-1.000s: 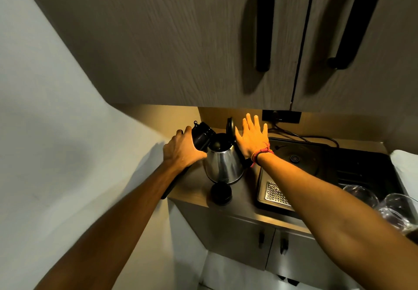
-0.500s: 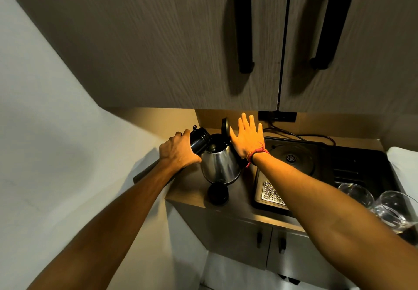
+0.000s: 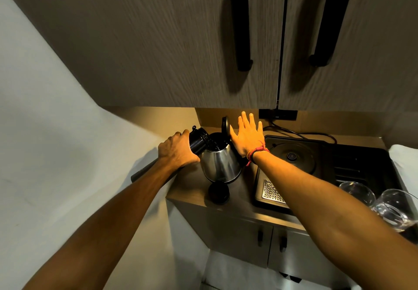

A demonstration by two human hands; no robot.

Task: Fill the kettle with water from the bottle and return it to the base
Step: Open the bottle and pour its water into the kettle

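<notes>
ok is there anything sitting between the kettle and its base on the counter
Nothing visible does. The kettle stands on the counter left of the black tray, and the round base on that tray is bare. Only the right hand, open by the lid, lies toward that side.

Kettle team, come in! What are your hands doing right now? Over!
Left hand gripping black bottle, tipped into kettle. Right hand open, flat against raised lid. Kettle off base. Black cap in front, not blocking.
</notes>
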